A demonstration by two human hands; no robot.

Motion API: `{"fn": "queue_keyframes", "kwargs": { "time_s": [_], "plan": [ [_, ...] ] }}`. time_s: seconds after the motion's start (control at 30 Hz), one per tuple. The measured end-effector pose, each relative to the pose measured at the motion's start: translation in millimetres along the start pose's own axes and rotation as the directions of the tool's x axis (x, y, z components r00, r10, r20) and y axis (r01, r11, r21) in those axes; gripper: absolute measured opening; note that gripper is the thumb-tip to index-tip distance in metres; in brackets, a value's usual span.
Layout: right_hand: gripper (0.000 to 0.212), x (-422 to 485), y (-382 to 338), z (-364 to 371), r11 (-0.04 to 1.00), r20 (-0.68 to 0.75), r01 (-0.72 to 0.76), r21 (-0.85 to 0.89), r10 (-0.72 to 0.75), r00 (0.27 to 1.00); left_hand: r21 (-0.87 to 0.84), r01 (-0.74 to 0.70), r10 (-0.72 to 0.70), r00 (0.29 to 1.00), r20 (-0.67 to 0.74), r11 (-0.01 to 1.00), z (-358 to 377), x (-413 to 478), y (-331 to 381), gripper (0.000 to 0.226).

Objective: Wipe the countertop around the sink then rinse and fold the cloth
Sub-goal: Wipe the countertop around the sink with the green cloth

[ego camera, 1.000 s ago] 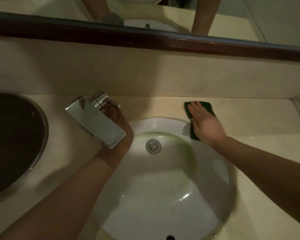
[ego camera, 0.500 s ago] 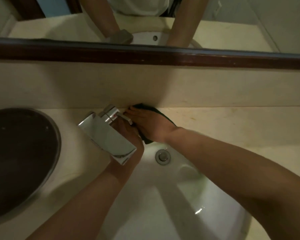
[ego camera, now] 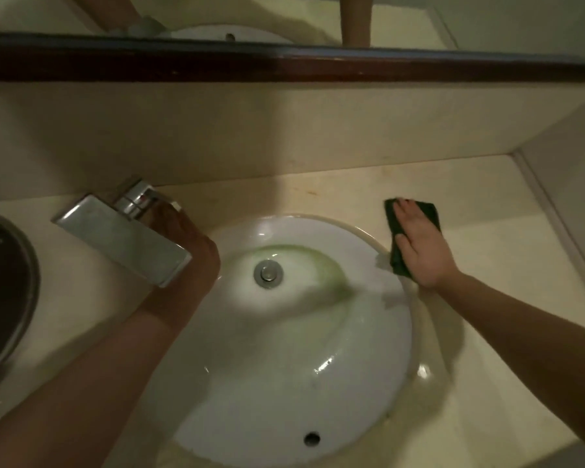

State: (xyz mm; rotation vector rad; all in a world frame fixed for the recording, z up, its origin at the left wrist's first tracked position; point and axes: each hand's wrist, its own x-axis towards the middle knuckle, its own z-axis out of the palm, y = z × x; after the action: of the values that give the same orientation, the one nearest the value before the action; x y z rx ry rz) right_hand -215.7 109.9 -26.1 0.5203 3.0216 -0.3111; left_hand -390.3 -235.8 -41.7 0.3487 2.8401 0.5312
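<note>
A dark cloth (ego camera: 427, 212) is pressed to the worktop (ego camera: 493, 271) at the sink (ego camera: 352, 228) rim under the outstretched right grip (ego camera: 419, 249). Judged soft and limp, it is best gathered by an edge. The left grip (ego camera: 186, 236), behind the tap (ego camera: 122, 238), cannot be read.

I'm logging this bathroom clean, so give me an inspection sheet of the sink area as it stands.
Surface: beige countertop, faint brownish specks near the back wall.
Job's things: dark cloth flat on the countertop by the sink's right rear rim; greenish ring around the drain.
Clutter: nothing seen.
Hands: right hand pressed flat on the cloth; left hand at the faucet, fingers partly hidden.
Cables: nothing seen.
Surroundings: dark basin to the left; mirror above the back wall.
</note>
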Motion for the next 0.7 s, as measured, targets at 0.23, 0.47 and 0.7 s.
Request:
{"fn": "queue_keyframes", "kwargs": {
  "time_s": [0.23, 0.47, 0.7],
  "plan": [
    [0.065, -95, 1, 10, 0.999, 0.044, 0.021, 0.043, -0.022, 0.999, 0.136, -0.062, 0.059, 0.998, 0.026, 0.989, -5, -45, -20, 0.07],
    [0.055, -200, -40, 28, 0.989, 0.078, 0.148, 0.021, -0.149, 0.986, 0.23, -0.121, 0.08, 0.98, 0.182, 0.966, 5, -216, -75, 0.072],
    [0.047, -272, -182, 67, 0.955, 0.159, 0.294, 0.028, -0.294, 0.942, 0.188, 0.003, -0.011, 0.999, 0.042, 0.982, 9, -302, -92, 0.07]
  ]
}}
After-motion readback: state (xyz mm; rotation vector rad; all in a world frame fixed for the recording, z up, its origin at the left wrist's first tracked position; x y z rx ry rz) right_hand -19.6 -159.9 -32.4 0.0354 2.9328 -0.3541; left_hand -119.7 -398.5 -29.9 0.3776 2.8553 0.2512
